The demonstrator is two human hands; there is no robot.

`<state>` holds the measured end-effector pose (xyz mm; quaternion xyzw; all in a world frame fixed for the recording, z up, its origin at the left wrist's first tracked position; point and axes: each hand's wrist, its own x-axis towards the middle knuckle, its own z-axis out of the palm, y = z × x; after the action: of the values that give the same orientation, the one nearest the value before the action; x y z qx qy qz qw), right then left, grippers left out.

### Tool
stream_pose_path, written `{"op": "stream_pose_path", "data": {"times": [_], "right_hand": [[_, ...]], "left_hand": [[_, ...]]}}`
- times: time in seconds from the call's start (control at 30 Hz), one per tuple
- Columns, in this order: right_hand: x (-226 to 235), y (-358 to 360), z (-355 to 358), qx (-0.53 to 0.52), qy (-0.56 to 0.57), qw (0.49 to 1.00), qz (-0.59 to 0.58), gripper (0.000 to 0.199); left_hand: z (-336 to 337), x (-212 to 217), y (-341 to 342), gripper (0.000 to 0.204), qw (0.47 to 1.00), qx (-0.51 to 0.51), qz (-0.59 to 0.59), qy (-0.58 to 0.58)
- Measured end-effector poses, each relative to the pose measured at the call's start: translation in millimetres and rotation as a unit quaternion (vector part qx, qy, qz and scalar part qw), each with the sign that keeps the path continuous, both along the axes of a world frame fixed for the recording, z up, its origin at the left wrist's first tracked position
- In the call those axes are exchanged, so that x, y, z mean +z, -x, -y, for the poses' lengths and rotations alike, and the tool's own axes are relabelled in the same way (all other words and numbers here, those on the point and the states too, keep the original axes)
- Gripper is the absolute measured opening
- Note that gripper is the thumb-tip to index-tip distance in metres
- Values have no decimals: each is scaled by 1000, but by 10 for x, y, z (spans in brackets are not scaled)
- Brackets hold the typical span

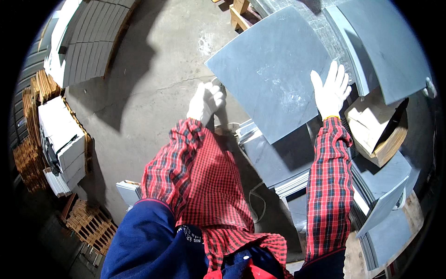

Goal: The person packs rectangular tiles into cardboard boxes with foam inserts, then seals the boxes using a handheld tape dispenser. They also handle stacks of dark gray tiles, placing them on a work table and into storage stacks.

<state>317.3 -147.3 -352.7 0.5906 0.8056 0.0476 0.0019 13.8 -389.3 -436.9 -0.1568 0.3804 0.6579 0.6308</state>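
Note:
A large square blue-grey tile [274,69] with pale scuff marks on its face lies tilted in front of me. My right hand [331,88], in a white glove, is open, its fingers spread over the tile's right edge. Just off the tile's left corner side is my left hand [204,102], also gloved in white. Its fingers are curled in, and whatever they may hold is hidden. Below the tile, a stack of similar grey tiles [283,156] shows its layered edges.
More grey slabs [390,46] stand at the far right, with a white glove-like shape [429,88] at their edge. Nearby sits an open cardboard box [376,123]. Boxed stacks [93,42] and wooden pallets [90,225] line the left. A pale cord [258,200] trails on the floor.

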Motion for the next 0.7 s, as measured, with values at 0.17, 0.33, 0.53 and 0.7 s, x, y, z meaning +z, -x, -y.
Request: {"op": "stream_pose_path", "data": {"times": [0.17,0.33,0.53,0.7], "right_hand": [[-10,26,4,11,-10,1000,-3,84],[-54,-32,-30,13,-13,1000,-5,84],[-48,-24,-44,4,27,1000,-15,84],[-82,-54,-34,-1,42,999,-15,85]], "left_hand": [[413,-267,-520,48,989,-35,124,-70],[58,219,-1027,68,989,-43,131,50],[-50,748,-1146,93,985,-50,167,-15],[0,762,-1124,95,983,-71,154,-68]]}}
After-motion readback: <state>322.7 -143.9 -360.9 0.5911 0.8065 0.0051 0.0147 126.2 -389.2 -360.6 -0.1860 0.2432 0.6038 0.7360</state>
